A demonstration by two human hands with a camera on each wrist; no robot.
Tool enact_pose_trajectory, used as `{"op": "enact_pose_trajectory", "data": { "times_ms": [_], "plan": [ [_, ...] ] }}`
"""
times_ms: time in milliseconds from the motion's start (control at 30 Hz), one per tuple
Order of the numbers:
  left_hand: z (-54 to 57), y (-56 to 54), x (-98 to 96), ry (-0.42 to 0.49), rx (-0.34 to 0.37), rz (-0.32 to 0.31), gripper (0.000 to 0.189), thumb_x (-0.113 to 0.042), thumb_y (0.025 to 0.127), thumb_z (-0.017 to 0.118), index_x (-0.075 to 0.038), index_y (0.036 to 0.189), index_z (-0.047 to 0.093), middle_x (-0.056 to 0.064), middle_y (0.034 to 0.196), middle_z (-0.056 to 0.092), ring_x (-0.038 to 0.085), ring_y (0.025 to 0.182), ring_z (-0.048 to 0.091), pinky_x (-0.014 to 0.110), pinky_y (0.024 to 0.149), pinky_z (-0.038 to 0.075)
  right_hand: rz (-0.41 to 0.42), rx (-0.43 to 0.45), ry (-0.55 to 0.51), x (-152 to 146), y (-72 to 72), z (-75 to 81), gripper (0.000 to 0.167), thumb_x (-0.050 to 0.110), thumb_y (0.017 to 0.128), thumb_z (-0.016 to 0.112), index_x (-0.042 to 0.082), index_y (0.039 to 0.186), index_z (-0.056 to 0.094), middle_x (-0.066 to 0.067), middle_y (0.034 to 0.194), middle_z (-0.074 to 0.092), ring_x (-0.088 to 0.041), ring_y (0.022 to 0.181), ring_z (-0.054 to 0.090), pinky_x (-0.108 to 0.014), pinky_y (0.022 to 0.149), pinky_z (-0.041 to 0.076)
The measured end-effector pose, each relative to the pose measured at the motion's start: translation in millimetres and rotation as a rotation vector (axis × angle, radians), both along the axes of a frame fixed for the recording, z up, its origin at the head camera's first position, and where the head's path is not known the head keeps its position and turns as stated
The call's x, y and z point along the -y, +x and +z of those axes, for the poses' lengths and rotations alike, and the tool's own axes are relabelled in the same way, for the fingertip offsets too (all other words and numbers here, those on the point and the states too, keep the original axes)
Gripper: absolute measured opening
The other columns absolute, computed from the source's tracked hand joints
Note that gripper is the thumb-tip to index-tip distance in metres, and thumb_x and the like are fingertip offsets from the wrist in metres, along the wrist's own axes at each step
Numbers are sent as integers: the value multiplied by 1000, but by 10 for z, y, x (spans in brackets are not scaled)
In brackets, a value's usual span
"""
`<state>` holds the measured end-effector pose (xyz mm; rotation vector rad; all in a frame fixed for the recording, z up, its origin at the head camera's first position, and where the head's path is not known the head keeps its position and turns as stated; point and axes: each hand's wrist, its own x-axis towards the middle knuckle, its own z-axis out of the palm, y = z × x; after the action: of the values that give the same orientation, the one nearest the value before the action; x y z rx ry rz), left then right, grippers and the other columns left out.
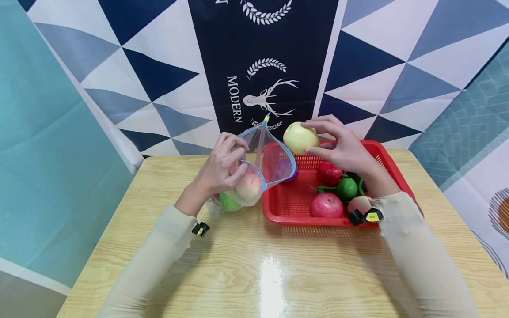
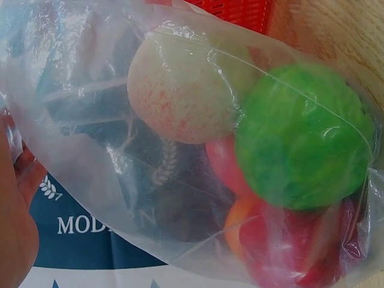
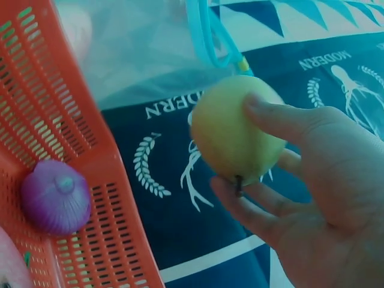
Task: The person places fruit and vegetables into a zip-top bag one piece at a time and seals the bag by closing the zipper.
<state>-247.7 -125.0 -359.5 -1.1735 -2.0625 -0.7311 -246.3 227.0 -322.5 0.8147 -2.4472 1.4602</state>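
Note:
My left hand [image 1: 222, 163] grips the edge of a clear plastic bag [image 2: 78, 108] with a blue rim, whose mouth gapes to the right. Inside the bag show a pale peach [image 2: 186, 90], a green round fruit [image 2: 303, 138], and red and orange pieces under them. A yellow pear [image 3: 237, 129] with a short dark stem is held by the thumb and fingers of my right hand [image 1: 347, 145]. In the head view the pear is right beside the bag's mouth, above the back of the red basket [image 1: 278, 218].
The basket stands on the wooden table [image 1: 238, 265], right of the bag. It contains a purple onion [image 3: 57, 198], a red pepper [image 1: 329, 172], a green pepper [image 1: 347, 189], a pink-red round fruit [image 1: 327, 205] and other pieces. A patterned cloth [image 1: 270, 48] hangs behind the table.

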Motion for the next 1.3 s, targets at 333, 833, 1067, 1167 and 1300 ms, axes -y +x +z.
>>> {"op": "enact_pose_trajectory", "data": {
  "times_ms": [333,833,1067,1167,1300],
  "plan": [
    [5,-1,0,0,0,6,23,-19,96,55,-2,83,62,22,116,71,41,113,58,56,100,53,28,-145,-223,138,189,68,64,-17,90,80,-2,151,67,6,153,60,-16,138,63,-15,97,62],
    [-8,-1,-11,-2,4,2,23,-19,96,56,-1,83,63,24,116,71,43,113,58,58,100,53,171,-234,-95,340,368,38,66,-24,81,83,-6,143,69,-8,155,59,-10,141,62,-17,98,63],
    [-2,6,-14,-9,-6,1,24,-18,99,55,-1,83,62,24,115,71,43,113,58,57,101,53,215,-330,102,381,349,-18,61,-14,83,89,3,140,76,-23,153,63,-4,143,57,-9,101,57],
    [-2,3,-13,-6,-10,2,23,-17,100,56,-1,84,63,23,115,70,42,113,58,56,101,53,235,-320,169,380,348,-29,60,-9,84,91,7,141,77,-20,152,65,-17,141,61,-7,103,54],
    [-6,-5,-13,-7,-15,1,23,-16,101,57,-1,84,63,22,114,70,41,113,58,56,101,53,257,-261,220,369,353,-35,60,-4,87,91,10,143,76,-18,153,65,-32,138,64,-8,103,54]
  ]
}}
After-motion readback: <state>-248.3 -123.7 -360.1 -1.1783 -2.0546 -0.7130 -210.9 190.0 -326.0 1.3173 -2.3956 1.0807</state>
